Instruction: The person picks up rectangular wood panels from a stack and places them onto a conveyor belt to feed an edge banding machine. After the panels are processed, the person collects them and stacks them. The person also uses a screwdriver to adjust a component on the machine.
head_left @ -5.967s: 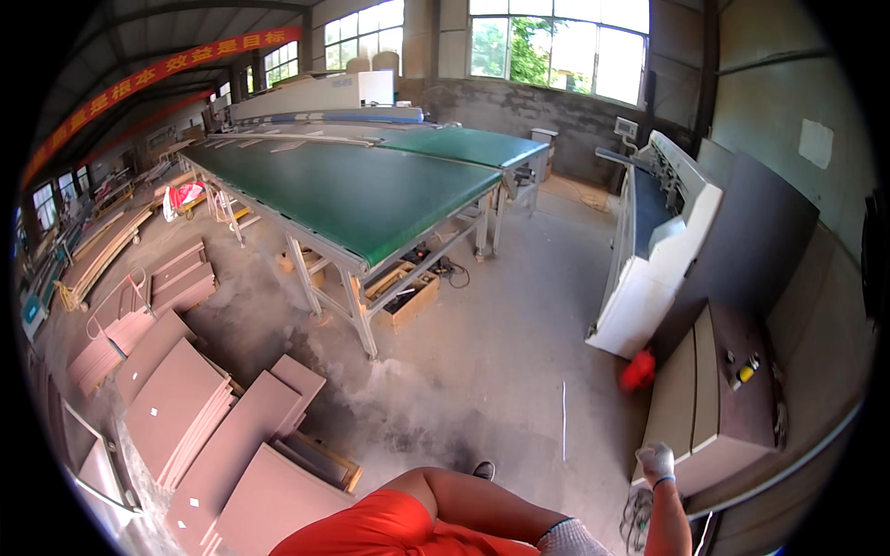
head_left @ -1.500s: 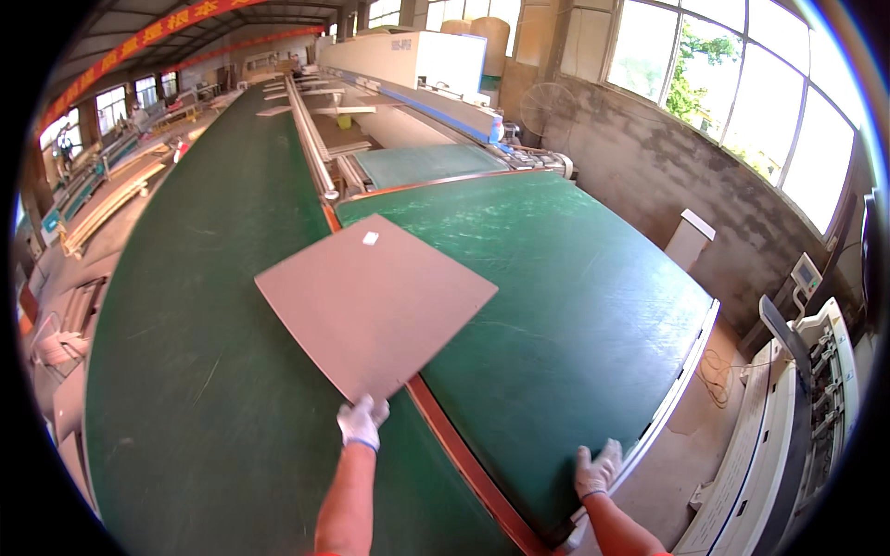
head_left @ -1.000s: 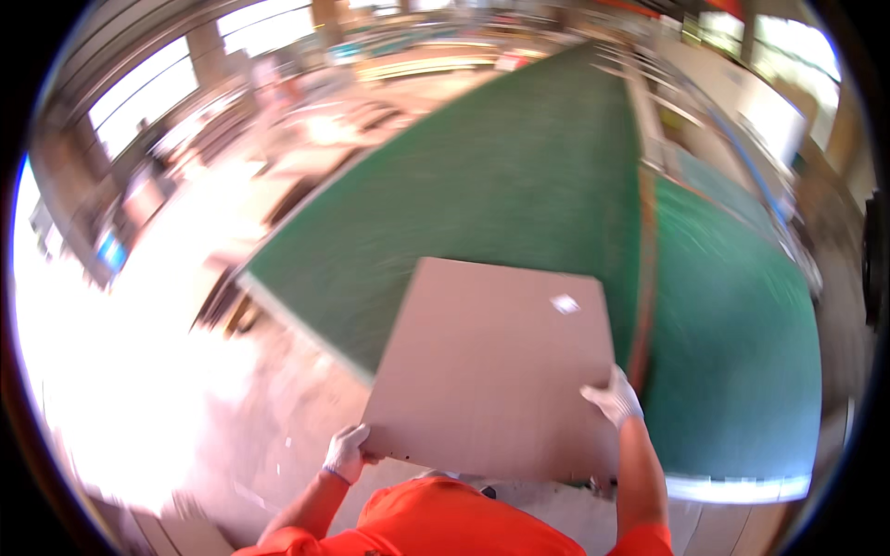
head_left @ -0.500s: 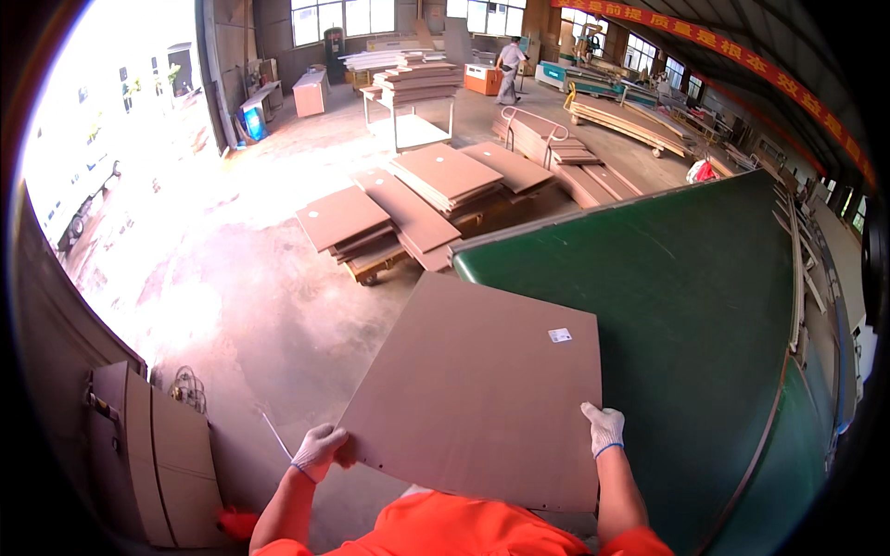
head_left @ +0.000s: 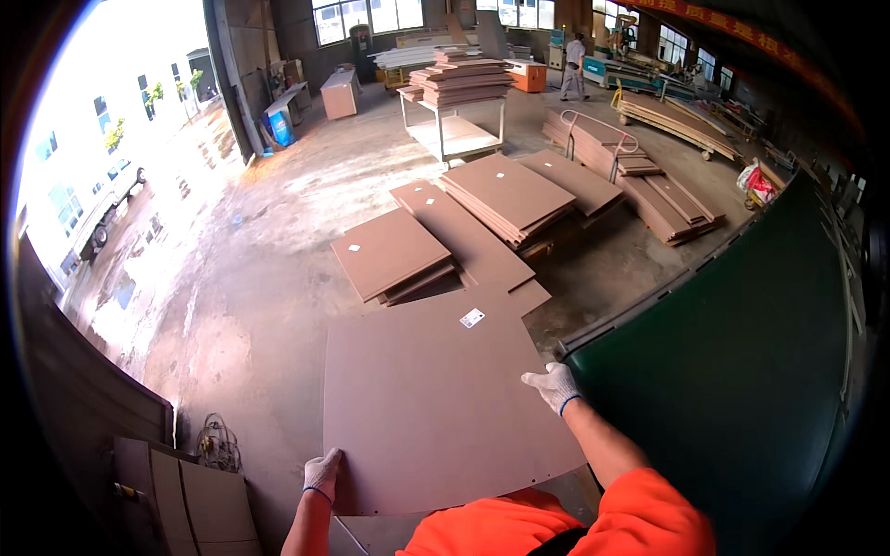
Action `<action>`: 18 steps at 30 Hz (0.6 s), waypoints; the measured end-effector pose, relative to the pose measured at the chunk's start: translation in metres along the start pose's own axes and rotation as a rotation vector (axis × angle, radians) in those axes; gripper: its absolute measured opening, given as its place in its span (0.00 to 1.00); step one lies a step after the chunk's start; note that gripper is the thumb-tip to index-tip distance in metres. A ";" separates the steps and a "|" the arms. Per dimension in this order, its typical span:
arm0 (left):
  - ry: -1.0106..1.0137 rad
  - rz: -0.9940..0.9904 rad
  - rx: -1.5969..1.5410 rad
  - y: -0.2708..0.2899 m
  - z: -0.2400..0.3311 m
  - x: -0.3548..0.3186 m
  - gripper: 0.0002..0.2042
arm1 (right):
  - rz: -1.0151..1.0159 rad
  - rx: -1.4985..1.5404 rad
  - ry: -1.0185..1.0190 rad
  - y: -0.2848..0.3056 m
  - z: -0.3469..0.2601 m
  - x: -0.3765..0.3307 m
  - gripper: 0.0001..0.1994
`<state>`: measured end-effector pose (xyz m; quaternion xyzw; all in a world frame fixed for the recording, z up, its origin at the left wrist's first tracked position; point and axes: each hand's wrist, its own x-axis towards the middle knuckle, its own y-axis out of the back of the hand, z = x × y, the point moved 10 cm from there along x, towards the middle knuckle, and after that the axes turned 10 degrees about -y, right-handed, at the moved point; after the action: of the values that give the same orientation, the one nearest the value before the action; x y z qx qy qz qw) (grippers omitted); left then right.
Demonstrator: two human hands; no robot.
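A large flat brown panel (head_left: pixel 426 408) with a small white label near its far edge is held out in front of me. My left hand (head_left: pixel 322 474), in a white knit glove, grips its near left edge, thumb on top. On the right edge, farther out, my gloved right hand (head_left: pixel 554 385) is closed with the thumb over the surface. The fingers beneath the panel are hidden. Just beyond the panel's far edge lie low stacks of similar brown panels (head_left: pixel 389 252), some with white labels. To the right of my right hand is a green conveyor belt (head_left: pixel 723 371).
A white-framed rack (head_left: pixel 454 139) piled with brown boards stands farther back. Right of the stacks is a trolley with a metal handle (head_left: pixel 603 139). Boards lean at the lower left (head_left: pixel 190 500), near a coil of wire (head_left: pixel 218 443). A person (head_left: pixel 574 69) walks at the back.
The panel has swung left, off the conveyor's edge and toward the floor stacks, with both hands still on it. My view has turned left. The person at the back has changed stance.
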<state>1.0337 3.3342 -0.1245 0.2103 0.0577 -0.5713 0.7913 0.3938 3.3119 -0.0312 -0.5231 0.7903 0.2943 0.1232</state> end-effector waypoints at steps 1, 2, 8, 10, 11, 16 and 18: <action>0.027 -0.005 0.074 0.001 0.005 0.031 0.18 | -0.042 0.020 0.003 -0.023 -0.011 0.043 0.47; 0.025 0.009 0.096 -0.003 0.022 0.067 0.18 | -0.053 0.055 -0.004 -0.038 -0.012 0.088 0.47; 0.195 0.131 0.147 -0.055 0.028 0.239 0.25 | -0.316 -0.095 -0.202 -0.111 -0.031 0.225 0.48; 0.197 0.134 0.177 -0.082 0.031 0.315 0.27 | -0.301 -0.119 -0.239 -0.127 -0.044 0.288 0.49; 0.195 0.135 0.189 -0.097 0.032 0.355 0.28 | -0.260 -0.100 -0.249 -0.137 -0.056 0.323 0.49; 0.245 0.099 0.111 -0.181 0.061 0.517 0.30 | -0.161 0.008 -0.256 -0.190 -0.134 0.466 0.50; 0.255 0.091 0.176 -0.209 0.076 0.574 0.29 | -0.052 -0.067 -0.275 -0.195 -0.127 0.536 0.37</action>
<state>1.0241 2.7448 -0.3017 0.3520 0.0976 -0.5064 0.7811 0.3571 2.7780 -0.2653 -0.5020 0.7420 0.3861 0.2201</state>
